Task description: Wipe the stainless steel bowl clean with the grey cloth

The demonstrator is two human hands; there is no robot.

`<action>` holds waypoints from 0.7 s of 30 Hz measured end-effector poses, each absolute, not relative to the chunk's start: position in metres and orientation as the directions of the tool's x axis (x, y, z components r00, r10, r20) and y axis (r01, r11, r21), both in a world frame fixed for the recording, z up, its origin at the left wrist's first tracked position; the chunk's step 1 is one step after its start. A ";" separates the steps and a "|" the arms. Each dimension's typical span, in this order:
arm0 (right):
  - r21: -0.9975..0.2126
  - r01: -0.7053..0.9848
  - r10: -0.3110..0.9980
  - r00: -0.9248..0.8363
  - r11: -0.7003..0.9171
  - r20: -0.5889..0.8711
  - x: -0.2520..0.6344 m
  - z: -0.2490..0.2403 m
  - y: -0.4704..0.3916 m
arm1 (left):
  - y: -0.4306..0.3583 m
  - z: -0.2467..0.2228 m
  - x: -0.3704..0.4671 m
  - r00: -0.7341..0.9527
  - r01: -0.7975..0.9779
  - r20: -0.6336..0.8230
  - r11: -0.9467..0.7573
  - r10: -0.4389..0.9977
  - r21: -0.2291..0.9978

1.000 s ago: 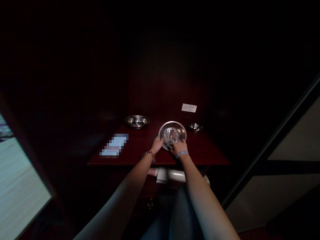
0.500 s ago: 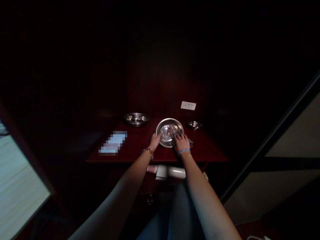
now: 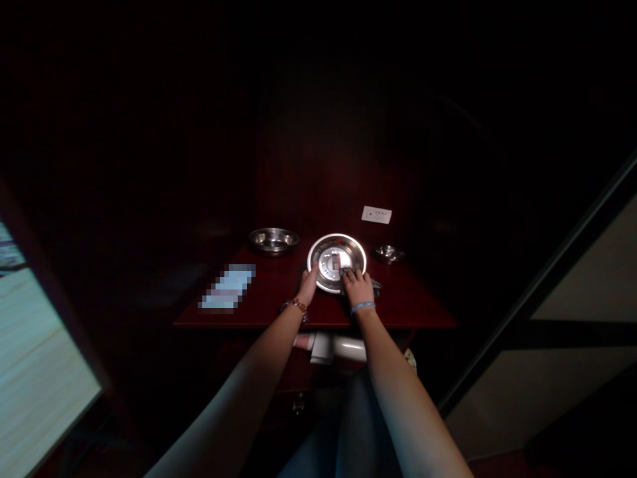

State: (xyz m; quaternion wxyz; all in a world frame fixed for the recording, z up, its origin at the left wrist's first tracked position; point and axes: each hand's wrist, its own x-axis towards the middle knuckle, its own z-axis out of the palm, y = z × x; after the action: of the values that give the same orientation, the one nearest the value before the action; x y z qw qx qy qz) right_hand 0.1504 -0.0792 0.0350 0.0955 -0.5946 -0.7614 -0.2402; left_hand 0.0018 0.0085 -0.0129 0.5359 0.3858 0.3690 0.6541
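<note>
A shiny metal basin point(image 3: 326, 251) with a small label on its inner bottom is tilted toward me above the dark red desk. My left hand point(image 3: 308, 285) grips its lower left rim, thumb on the inside. My right hand point(image 3: 358, 287) is closed over a dark grey cloth point(image 3: 377, 287) and presses it against the basin's lower right inside. Part of the cloth sticks out to the right of the hand; the rest is hidden beneath the fingers.
On the desk point(image 3: 269, 312), more metal basins point(image 3: 273, 250) sit at the back left and a small metal bowl point(image 3: 389, 253) at the back right. A pixelated flat item point(image 3: 227, 287) lies left. A wall socket point(image 3: 377, 214) is behind; a white cylindrical object point(image 3: 350, 348) lies below the desktop.
The basin has tipped a little more toward me. My right hand has shifted slightly down and left with the cloth, while my left hand keeps its hold on the rim.
</note>
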 end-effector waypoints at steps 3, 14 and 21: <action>0.224 0.963 0.852 -0.239 0.148 0.466 0.152 0.033 -0.078 | 0.002 -0.009 0.003 -0.050 -0.385 0.134 -0.143 0.990 0.912; 0.083 0.977 0.871 -0.214 0.197 0.443 0.156 0.022 -0.074 | -0.012 0.004 0.009 0.061 -0.299 0.118 -0.095 0.991 0.949; -0.044 0.946 0.848 -0.267 0.321 0.458 0.144 0.022 -0.082 | -0.008 -0.002 0.004 -0.005 -0.336 0.116 -0.111 0.993 0.935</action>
State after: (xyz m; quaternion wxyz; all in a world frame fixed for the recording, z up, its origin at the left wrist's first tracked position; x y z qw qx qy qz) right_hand 0.1443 -0.0815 0.0218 0.2044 -0.5700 -0.7867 -0.1200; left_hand 0.0037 -0.0076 -0.0020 0.5521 0.4391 0.3740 0.6020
